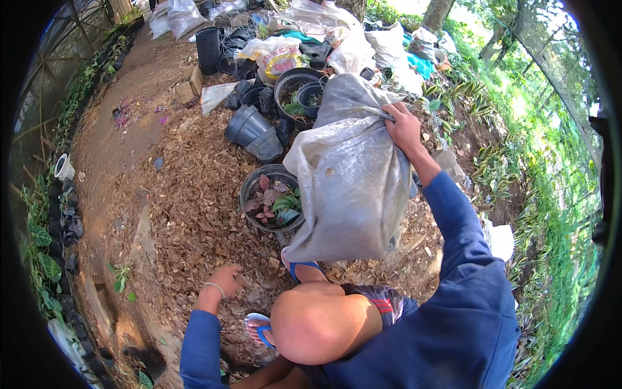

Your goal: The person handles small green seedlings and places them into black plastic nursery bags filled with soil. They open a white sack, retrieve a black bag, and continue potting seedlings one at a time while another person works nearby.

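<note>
My right hand [403, 125] grips the bunched upper part of a large greyish-white woven sack [354, 180]. The sack stands in front of my knees, its lower edge beside my sandalled foot [308, 271]. Left of the sack is a black plastic pot [247, 219] with reddish and green leafy cuttings [274, 200] in it. My left hand [228, 281], with a pale band at the wrist, hovers over or near the wood chips [204, 209]. Its fingers are curled, and whether anything is inside them is unclear.
Nested black pots [252, 133] lie tilted beyond the cuttings. A wider black pot [286, 80] holds a smaller one [310, 99]. Plastic bags and sacks [311, 29] pile up at the back. Variegated plants [491, 165] line the right side; a small white pot [64, 167] sits far left.
</note>
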A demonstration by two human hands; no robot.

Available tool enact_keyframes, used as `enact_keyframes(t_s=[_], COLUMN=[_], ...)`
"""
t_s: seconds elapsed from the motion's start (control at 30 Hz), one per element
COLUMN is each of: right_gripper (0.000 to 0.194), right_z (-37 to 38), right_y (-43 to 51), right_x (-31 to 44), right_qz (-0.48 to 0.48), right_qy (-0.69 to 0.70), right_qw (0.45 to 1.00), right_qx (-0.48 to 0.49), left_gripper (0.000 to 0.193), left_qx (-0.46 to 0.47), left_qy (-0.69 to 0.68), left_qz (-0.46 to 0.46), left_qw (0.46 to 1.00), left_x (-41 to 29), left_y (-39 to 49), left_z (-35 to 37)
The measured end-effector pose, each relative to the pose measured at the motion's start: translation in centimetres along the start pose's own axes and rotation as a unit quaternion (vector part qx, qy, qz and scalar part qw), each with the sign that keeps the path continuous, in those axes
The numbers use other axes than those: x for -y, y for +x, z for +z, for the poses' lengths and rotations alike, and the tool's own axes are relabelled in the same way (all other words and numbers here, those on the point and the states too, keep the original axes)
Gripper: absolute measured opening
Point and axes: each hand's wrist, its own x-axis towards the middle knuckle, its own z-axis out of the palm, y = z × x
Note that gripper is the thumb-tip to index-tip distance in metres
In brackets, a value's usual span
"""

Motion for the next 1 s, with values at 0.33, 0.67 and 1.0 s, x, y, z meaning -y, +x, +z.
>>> enact_keyframes(t_s=[0.33, 0.67, 1.0], right_gripper=[0.053, 0.066, 0.056], right_z=[8.1, 3.5, 1.1], right_y=[-1.0, -7.8, -19.4], right_x=[-5.4, 1.7, 10.4], right_qz=[-0.005, -0.111, -0.122], right_qy=[0.06, -0.052, -0.232], right_qw=[0.975, 0.992, 0.727], right_qx=[0.212, 0.032, 0.634], left_gripper=[0.05, 0.047, 0.047], left_qx=[-0.025, 0.012, 0.01], left_qy=[0.022, 0.034, 0.052], left_qz=[0.024, 0.0, -0.002], left_qw=[0.999, 0.999, 0.999], left_x=[1.1, 1.8, 1.5], left_y=[-0.4, 0.0, -0.6], left_z=[0.7, 1.6, 2.0])
